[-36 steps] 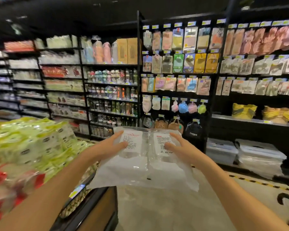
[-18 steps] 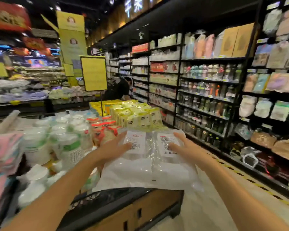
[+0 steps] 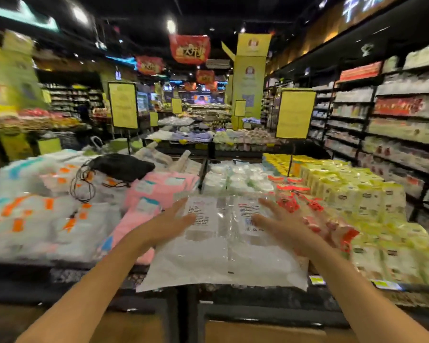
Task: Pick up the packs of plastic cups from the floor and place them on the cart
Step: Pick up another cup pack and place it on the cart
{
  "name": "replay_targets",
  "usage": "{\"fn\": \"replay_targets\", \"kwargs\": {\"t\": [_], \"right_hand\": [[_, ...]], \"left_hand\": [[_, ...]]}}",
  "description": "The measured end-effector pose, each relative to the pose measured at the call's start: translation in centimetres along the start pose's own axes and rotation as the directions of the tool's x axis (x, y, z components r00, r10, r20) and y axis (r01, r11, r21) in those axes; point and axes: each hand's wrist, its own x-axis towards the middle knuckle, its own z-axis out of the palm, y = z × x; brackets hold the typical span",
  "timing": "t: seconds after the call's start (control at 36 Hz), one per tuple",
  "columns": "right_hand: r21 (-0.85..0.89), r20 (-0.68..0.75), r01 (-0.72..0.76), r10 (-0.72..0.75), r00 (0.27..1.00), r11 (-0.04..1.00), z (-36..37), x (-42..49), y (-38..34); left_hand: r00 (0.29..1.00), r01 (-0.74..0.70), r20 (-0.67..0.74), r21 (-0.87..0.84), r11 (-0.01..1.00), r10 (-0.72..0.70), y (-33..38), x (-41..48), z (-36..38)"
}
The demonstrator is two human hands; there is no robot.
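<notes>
Bins (image 3: pixel 60 271) now ahead; flat hands (image 3: pixel 164 226) carry packs (image 3: pixel 223 258).

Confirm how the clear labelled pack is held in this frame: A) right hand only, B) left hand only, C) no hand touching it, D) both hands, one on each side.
D: the left hand lies against the left side of the clear pack and the right hand against its right side, both with fingers fairly straight.
</notes>
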Motion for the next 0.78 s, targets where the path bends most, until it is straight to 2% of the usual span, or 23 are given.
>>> {"fn": "replay_targets", "kwargs": {"t": [0.14,0.36,0.56,0.78], "right_hand": [[0.008,0.098,0.082,-0.083,0.992,0.997,8.3,3.4,-7.0],[0.073,0.275,0.227,-0.239,0.931,0.971,19.5,7.4,-17.5],[0.106,0.425,0.362,-0.371,0.826,0.926,28.4,11.8,-24.5],[0.188,0.575,0.509,-0.514,0.637,0.84,38.2,17.2,-31.5]], "left_hand": [[0.989,0.097,-0.115,0.032,0.995,-0.093,-7.7,-3.6,-6.7],[0.914,0.284,-0.266,-0.115,0.952,-0.305,-17.5,-10.1,-15.1],[0.786,0.419,-0.418,-0.182,0.89,-0.456,-23.4,-13.9,-19.4],[0.594,0.531,-0.566,-0.257,0.807,-0.571,-28.1,-15.9,-22.2]]}}
